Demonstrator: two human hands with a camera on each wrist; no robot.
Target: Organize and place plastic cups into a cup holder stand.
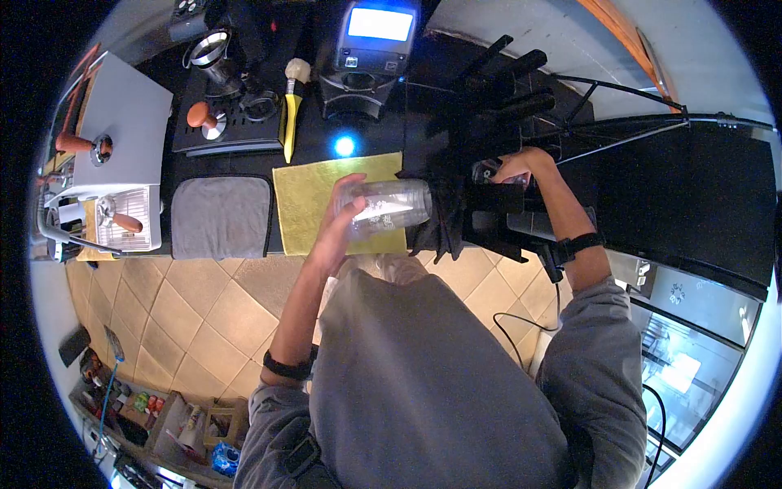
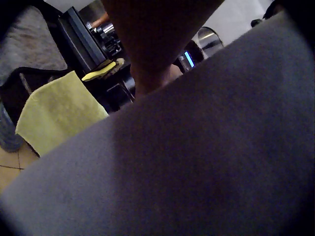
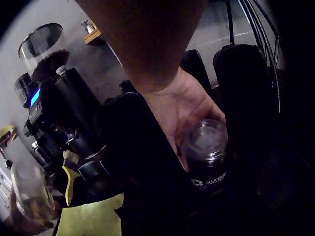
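Note:
In the head view my left hand point(image 1: 332, 232) grips a clear plastic cup point(image 1: 395, 204) with white print. The cup lies sideways in the grasp, over the yellow cloth point(image 1: 303, 213). That cup point(image 3: 32, 189) also shows at the left edge of the right wrist view. My right hand point(image 1: 521, 167) reaches in among the dark upright holders at the right. Seen from the right wrist, its fingers curl round a second clear cup point(image 3: 205, 142) with white print, its far side hidden. Grey clothing covers most of the left wrist view, hiding the left fingers.
Behind the cloth stands a grinder point(image 1: 358, 81) with a lit screen. A yellow-handled brush point(image 1: 291, 122), a wooden-handled tamper point(image 1: 208, 121) and a grey mat point(image 1: 220, 216) are on the left. An espresso machine point(image 1: 122, 122) stands farther left. Black holders point(image 3: 241, 98) flank the right hand.

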